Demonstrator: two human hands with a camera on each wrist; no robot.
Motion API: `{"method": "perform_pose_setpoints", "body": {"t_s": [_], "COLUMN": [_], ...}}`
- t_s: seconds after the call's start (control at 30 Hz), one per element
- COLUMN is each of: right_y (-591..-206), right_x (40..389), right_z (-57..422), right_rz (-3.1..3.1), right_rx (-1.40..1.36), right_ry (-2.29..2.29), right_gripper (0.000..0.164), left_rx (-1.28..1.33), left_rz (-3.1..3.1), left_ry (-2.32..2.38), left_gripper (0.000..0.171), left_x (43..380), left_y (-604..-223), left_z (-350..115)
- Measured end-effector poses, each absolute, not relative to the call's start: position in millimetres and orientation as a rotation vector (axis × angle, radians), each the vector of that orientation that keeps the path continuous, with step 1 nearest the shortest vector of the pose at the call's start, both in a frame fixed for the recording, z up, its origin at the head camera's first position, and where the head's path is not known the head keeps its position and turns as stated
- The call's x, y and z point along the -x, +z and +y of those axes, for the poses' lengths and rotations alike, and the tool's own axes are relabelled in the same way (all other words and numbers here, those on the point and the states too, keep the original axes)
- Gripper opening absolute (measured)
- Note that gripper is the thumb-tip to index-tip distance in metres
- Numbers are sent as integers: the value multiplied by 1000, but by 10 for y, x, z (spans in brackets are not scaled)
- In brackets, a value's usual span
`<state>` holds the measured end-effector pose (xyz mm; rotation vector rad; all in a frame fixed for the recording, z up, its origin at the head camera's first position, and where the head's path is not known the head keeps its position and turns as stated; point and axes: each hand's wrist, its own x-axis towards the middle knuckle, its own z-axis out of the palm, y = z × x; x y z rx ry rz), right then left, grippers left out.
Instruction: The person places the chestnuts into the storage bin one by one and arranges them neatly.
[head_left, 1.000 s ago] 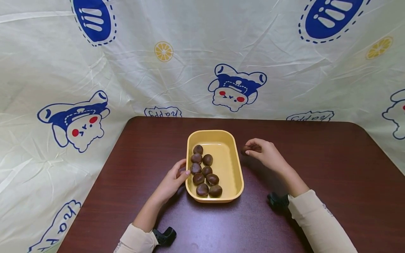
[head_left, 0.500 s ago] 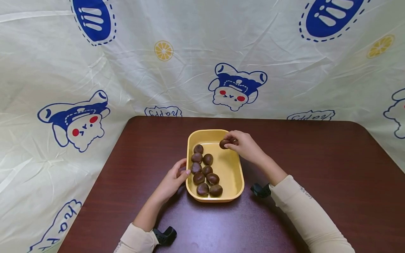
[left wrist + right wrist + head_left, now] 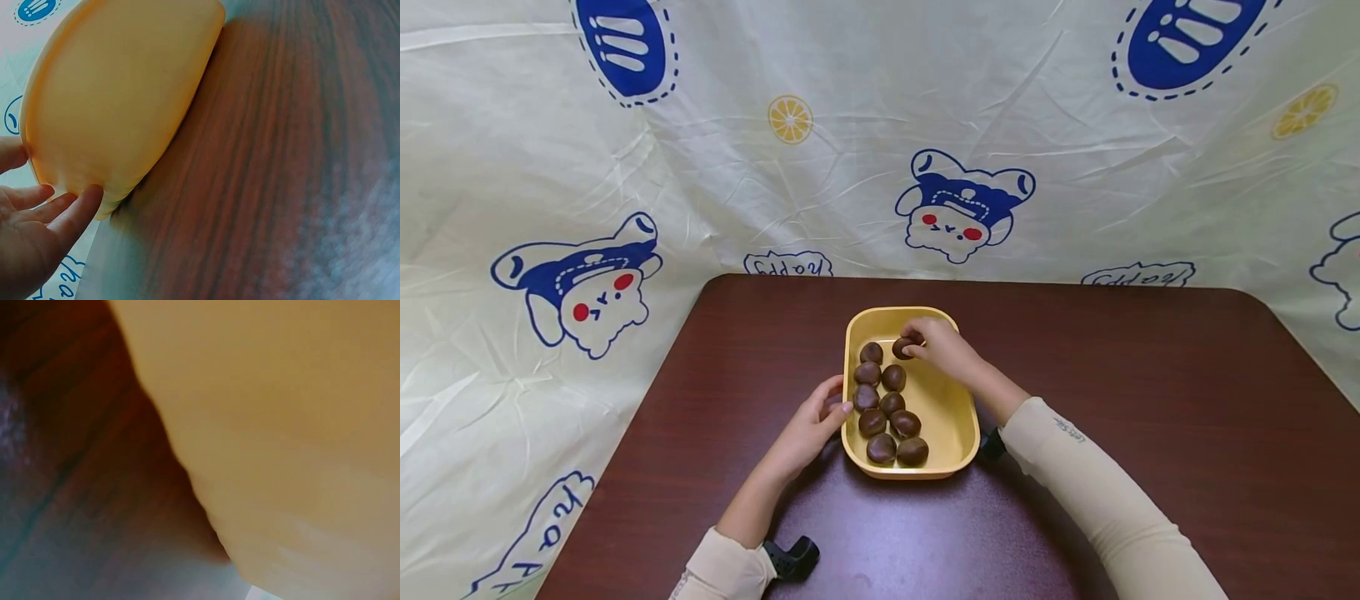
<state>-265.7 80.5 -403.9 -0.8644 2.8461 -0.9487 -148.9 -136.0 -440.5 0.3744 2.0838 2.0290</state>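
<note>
My right hand (image 3: 943, 348) pinches a brown chestnut (image 3: 902, 347) between thumb and fingers, over the far part of the yellow tray (image 3: 951, 425). Several more chestnuts (image 3: 905, 423) lie in two uneven columns along the tray's left half. At the tray's left side my left hand (image 3: 812, 425) holds the edge, thumb at the rim and fingers along the outer wall. The left wrist view shows those fingertips (image 3: 94, 194) against the yellow wall. Only the tray's outer side (image 3: 281, 437) and some tabletop fill the right wrist view, with the right hand out of sight.
The tray stands on a dark reddish-brown table (image 3: 1112, 375) with rounded far corners. Behind it hangs a pale sheet (image 3: 842, 192) printed with blue cartoon figures. Dark wrist devices (image 3: 793, 560) sit at both cuffs.
My right hand has carried the chestnut leftward from beside the tray, across its right rim, to near the far chestnuts. My left hand and the tray have stayed put.
</note>
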Motion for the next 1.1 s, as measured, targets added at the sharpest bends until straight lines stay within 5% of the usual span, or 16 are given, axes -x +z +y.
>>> {"method": "perform_pose_setpoints", "body": {"t_s": [0.87, 1.1], "right_y": [-4087, -3966], "right_x": [2707, 2647], "right_z": [701, 748], "right_rz": [2801, 2835], "right_rx": [892, 990], "right_ry": [-755, -747], "right_gripper": [18, 24], "left_rx": [-365, -482], "left_rz": [2119, 2611], "left_ry": [1963, 1484], "left_gripper": [48, 57], "left_x": [1486, 1497], "left_y": [-4342, -4171], "left_z": [-1400, -1448]}}
